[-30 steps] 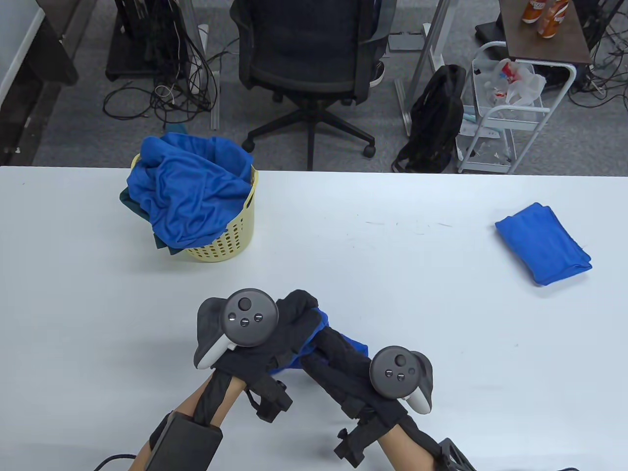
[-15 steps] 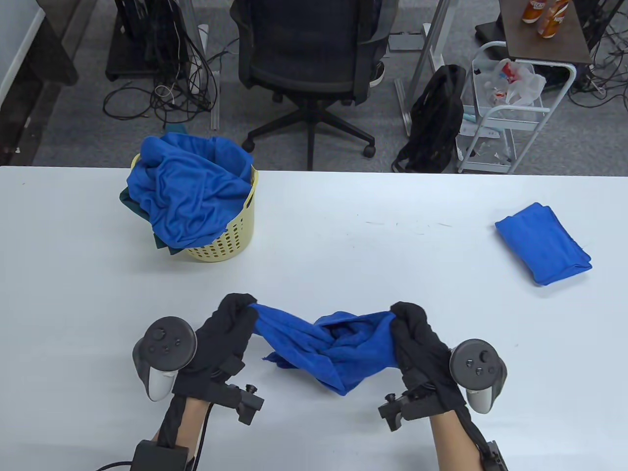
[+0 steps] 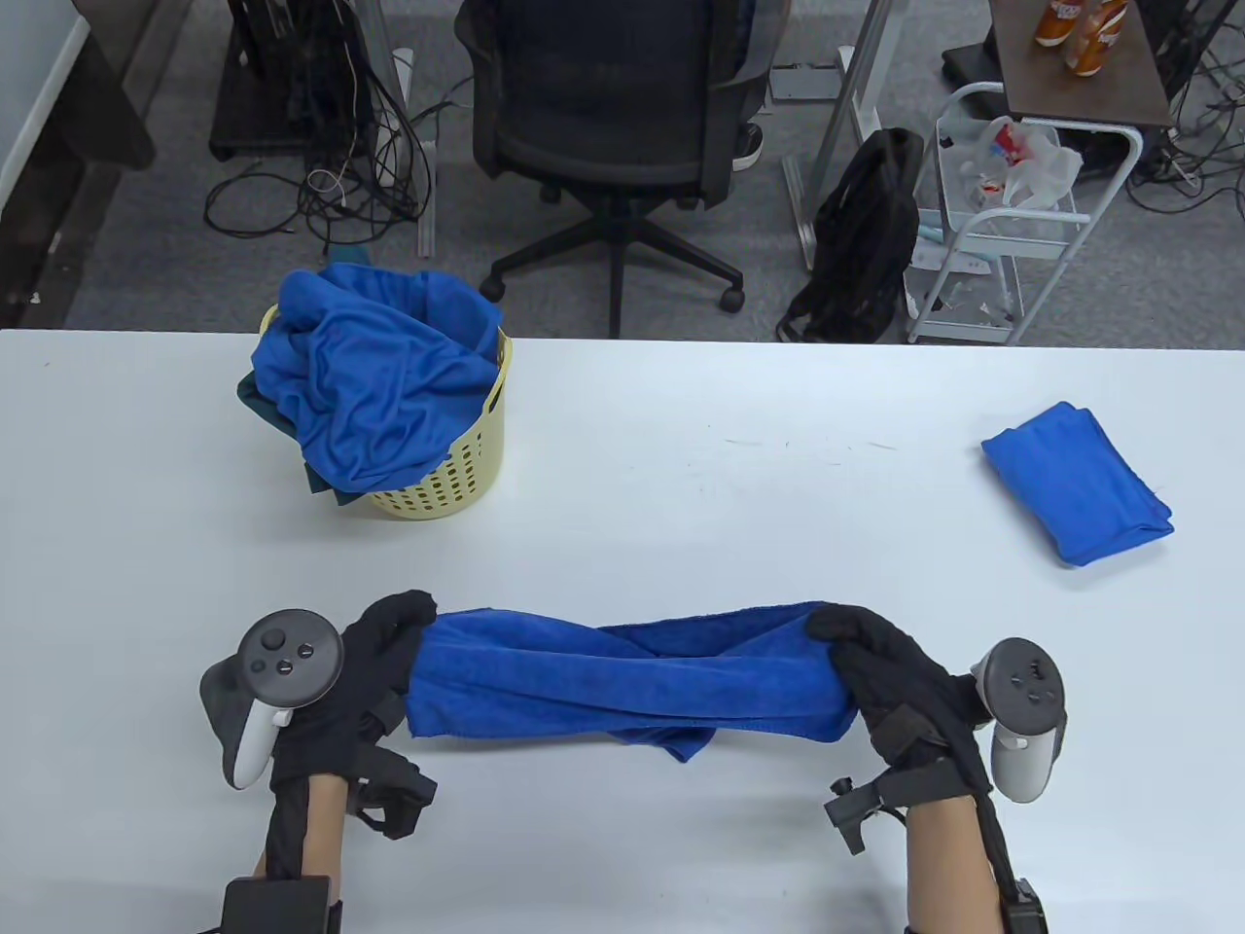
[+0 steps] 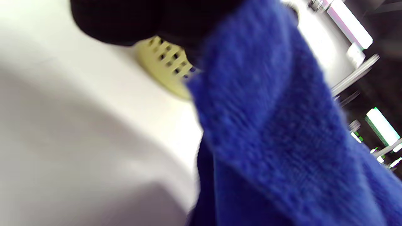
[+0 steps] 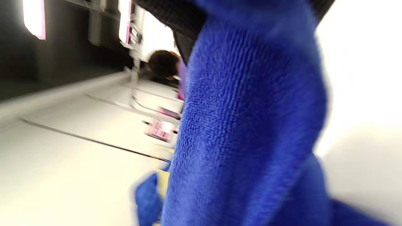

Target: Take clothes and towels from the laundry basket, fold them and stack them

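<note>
A blue towel (image 3: 622, 676) hangs stretched between my two hands just above the white table (image 3: 681, 467), near its front edge. My left hand (image 3: 384, 637) grips the towel's left end and my right hand (image 3: 856, 647) grips its right end. The towel sags and twists in the middle. Both wrist views are blurred and filled by the blue towel (image 4: 282, 131) (image 5: 245, 125). A yellow laundry basket (image 3: 457, 467) at the back left holds crumpled blue clothes (image 3: 374, 379). A folded blue towel (image 3: 1075, 482) lies at the right.
Behind the table stand a black office chair (image 3: 608, 117), a black backpack (image 3: 866, 233) and a white wire cart (image 3: 1012, 214). Cables lie on the floor at the back left.
My hands were bunched together on the towel a second ago. They have pulled apart to the left and right, stretching the towel out wide between them.
</note>
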Action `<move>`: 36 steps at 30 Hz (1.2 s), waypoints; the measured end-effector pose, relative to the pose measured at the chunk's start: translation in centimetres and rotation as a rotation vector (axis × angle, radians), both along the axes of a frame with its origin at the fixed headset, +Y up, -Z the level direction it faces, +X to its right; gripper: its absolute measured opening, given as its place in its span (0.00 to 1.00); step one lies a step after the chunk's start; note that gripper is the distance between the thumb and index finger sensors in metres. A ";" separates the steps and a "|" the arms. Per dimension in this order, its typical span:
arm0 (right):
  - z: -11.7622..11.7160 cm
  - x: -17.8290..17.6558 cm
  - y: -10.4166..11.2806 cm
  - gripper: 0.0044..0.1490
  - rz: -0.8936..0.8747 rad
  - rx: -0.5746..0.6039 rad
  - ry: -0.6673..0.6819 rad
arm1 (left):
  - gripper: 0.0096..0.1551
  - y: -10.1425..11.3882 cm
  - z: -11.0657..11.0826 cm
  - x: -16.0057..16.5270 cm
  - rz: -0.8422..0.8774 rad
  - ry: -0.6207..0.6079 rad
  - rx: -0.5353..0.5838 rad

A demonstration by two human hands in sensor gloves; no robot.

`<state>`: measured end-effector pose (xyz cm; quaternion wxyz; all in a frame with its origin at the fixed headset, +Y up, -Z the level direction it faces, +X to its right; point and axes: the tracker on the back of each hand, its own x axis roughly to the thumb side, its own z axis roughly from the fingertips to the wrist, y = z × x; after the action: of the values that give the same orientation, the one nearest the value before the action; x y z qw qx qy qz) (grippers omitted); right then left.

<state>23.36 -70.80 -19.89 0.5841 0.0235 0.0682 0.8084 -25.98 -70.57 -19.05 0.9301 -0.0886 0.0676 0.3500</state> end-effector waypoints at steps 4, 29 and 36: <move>-0.7 -1.2 -2.2 0.31 0.341 0.003 0.006 | 0.27 -3.1 -0.6 0.1 -0.059 0.002 -0.053; -1.0 -0.2 -4.6 0.24 0.588 0.002 0.146 | 0.36 -7.0 -0.5 5.9 -0.805 -0.437 -0.164; -1.0 1.2 -3.8 0.26 0.448 0.008 0.135 | 0.26 -7.0 -0.8 4.6 -0.745 -0.430 -0.130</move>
<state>24.51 -74.62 -20.88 0.3843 0.0640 0.1076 0.9147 -21.34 -77.61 -19.83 0.9783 -0.1875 -0.0781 -0.0408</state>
